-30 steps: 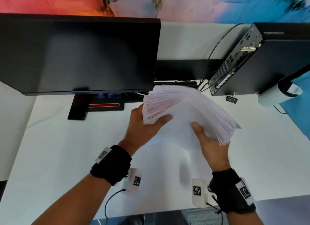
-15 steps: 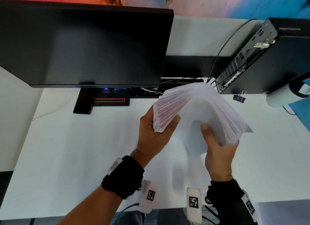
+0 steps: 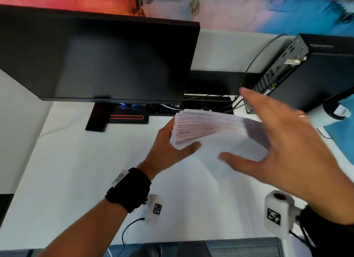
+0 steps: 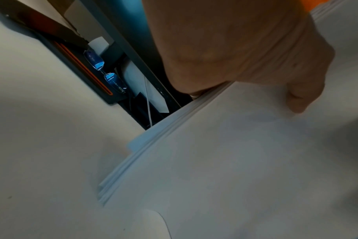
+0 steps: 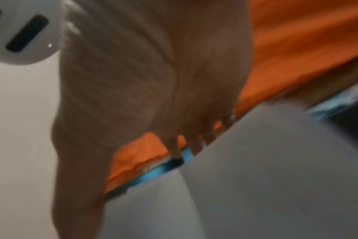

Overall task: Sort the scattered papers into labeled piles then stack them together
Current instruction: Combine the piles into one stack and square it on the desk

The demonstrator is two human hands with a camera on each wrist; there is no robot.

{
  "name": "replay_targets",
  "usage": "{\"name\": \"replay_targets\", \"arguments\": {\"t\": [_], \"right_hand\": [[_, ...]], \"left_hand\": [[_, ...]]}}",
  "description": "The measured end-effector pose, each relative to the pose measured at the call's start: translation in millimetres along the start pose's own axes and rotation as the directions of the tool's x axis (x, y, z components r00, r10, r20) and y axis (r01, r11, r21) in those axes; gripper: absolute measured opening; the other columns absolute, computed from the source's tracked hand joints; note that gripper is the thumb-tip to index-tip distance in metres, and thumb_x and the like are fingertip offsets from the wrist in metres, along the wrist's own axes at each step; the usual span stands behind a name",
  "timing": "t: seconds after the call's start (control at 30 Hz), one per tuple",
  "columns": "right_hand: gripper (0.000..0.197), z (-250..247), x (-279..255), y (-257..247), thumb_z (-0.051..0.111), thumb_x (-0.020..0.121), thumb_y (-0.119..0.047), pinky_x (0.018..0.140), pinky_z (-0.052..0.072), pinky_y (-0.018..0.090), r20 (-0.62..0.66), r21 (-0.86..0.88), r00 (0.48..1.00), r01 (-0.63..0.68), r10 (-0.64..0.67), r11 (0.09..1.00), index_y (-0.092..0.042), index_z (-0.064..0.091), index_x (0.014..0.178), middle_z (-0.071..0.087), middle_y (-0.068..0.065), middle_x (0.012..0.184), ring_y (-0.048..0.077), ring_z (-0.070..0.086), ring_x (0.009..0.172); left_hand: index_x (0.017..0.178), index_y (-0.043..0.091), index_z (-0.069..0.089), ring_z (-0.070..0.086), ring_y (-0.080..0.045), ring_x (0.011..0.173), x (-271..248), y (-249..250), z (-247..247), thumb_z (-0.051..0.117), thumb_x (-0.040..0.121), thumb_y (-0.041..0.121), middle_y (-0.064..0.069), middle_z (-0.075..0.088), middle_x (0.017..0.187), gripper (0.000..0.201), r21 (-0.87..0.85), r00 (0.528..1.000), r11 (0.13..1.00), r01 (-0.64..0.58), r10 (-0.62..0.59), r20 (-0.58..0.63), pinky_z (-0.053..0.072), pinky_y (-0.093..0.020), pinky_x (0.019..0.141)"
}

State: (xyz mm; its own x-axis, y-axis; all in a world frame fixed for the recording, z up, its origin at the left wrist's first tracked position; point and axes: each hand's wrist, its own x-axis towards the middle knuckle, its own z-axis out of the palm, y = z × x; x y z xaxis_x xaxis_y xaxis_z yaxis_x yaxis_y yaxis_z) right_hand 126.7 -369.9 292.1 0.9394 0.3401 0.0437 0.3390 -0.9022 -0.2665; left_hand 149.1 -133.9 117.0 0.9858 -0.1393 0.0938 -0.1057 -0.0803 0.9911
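Papers: thick fanned stack of white printed sheets [image 3: 216, 134], held up above the white desk [image 3: 80, 170] in front of the black monitor's lower right corner, sheet edges splayed rather than squared
Left hand: left hand [image 3: 168, 151] clamps the stack's left end, thumb on top and the other fingers underneath out of sight; the left wrist view shows the same thumb [image 4: 304, 97] pressed onto the top sheet, with the layered edges stepping out beside it
Right hand: right hand [image 3: 283, 147] is spread wide, fingers straight, holding nothing; it hovers over the stack's right side, blurred, and whether it touches the paper I cannot tell
Main risk: only one end looks supported, so the free right end could sag and the fan could slide apart, spilling sheets onto the desk
Cause: a one-hand pinch on a loose, unsquared stack, with nothing visibly holding the far edge
Second risk: a quick pass of the open hand could flick the top sheets off or crease them
Surroundings: black flat monitor [image 3: 99, 59] and black desktop computer case [image 3: 314, 72] with dark cables [image 3: 249, 70] sit close behind, so stray sheets might slip under the screen or snag in the wiring
Task standing: no labelled piles are visible on the desk, so sorting looks not yet begun
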Motion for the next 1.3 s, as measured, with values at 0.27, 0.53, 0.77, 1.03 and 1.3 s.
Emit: {"name": "replay_targets", "arguments": {"t": [0.27, 0.53, 0.77, 1.03, 1.3], "right_hand": [[0.042, 28.8, 31.2, -20.3, 0.072, 0.088, -0.051, 0.075, 0.048, 0.037, 0.108, -0.216, 0.990, 0.107, -0.085, 0.971, -0.029, 0.060, 0.122, 0.071, -0.007, 0.105, 0.024, 0.066, 0.093], [0.030, 18.8, 39.1, -20.8, 0.068, 0.086, -0.061, 0.053, 0.031, 0.030, 0.165, -0.309, 0.982, 0.139, -0.091, 0.941, -0.032, 0.063, 0.094, 0.028, -0.015, 0.053, 0.027, 0.056, 0.051], [0.040, 30.7, 40.2, -33.1, 0.069, 0.089, -0.057, 0.056, 0.030, 0.031, 0.157, -0.307, 0.988, 0.057, -0.009, 0.950, -0.026, 0.060, 0.111, 0.040, -0.011, 0.058, 0.028, 0.058, 0.056], [0.037, 18.4, 50.9, -15.7, 0.069, 0.087, -0.064, 0.067, 0.041, 0.034, 0.322, -0.253, 0.941, -0.015, 0.099, 0.967, -0.042, 0.052, 0.112, 0.049, -0.018, 0.067, 0.021, 0.057, 0.077], [0.036, 11.6, 43.6, -12.4, 0.076, 0.086, -0.048, 0.065, 0.036, 0.033, 0.304, -0.307, 0.951, 0.048, 0.050, 0.951, -0.039, 0.052, 0.112, 0.060, -0.014, 0.081, 0.020, 0.060, 0.079]], "left_hand": [[0.136, 0.024, 0.062, 0.068, -0.004, 0.113, -0.8, -60.1, -4.2, 0.088, 0.085, 0.030, 0.016, 0.073, 0.120, 0.058, 0.120, 0.969, 0.973, 0.197, -0.212, 0.128, 0.057, -0.022, 0.091], [0.091, 0.009, 0.070, 0.067, -0.018, 0.072, -2.7, -104.5, 1.0, 0.078, 0.079, 0.047, -0.004, 0.074, 0.084, 0.040, 0.423, 0.959, 0.863, 0.277, -0.277, -0.062, 0.053, -0.037, 0.068], [0.101, 0.015, 0.071, 0.071, -0.016, 0.079, -19.3, -119.5, 20.2, 0.083, 0.077, 0.058, 0.003, 0.075, 0.085, 0.050, 0.392, 0.931, 0.855, 0.338, -0.243, -0.272, 0.060, -0.038, 0.071], [0.086, 0.037, 0.064, 0.073, -0.009, 0.070, -13.1, -106.8, -8.2, 0.074, 0.084, 0.046, 0.020, 0.067, 0.062, 0.014, 0.321, 0.936, 0.885, 0.336, -0.351, -0.012, 0.058, -0.031, 0.068], [0.072, 0.046, 0.072, 0.070, 0.001, 0.071, 3.2, -40.3, -14.3, 0.068, 0.073, 0.044, 0.029, 0.069, 0.068, 0.005, 0.048, 0.954, 0.962, 0.269, -0.273, 0.126, 0.058, -0.024, 0.073]]}}
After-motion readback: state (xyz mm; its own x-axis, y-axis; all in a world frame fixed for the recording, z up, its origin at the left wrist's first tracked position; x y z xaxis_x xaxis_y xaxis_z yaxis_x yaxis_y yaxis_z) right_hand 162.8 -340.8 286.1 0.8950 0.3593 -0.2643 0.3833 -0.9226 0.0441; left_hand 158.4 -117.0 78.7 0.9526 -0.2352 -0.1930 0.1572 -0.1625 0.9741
